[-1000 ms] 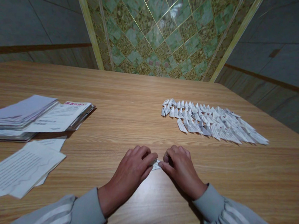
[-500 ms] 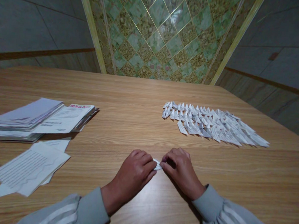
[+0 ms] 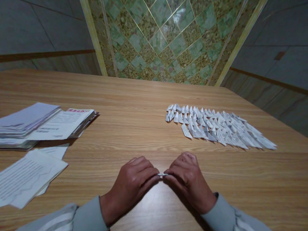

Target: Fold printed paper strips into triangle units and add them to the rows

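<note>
Over the near middle of the wooden table (image 3: pixel 130 110), I see a person's two bare hands facing each other — the left hand (image 3: pixel 134 179) and right hand (image 3: pixel 190 179) each pinching one end of a small white folded paper (image 3: pixel 162 174) between thumb and fingers. Whether it touches the tabletop, I cannot tell. On the table's right side, beyond the hands, folded paper pieces (image 3: pixel 217 129) stand in close rows. On the table's left lie a paper stack (image 3: pixel 26 116) and, nearer, loose printed sheets (image 3: pixel 26 176), overlapping. Behind the table rises a green-and-gold tiled wall (image 3: pixel 160 41).
</note>
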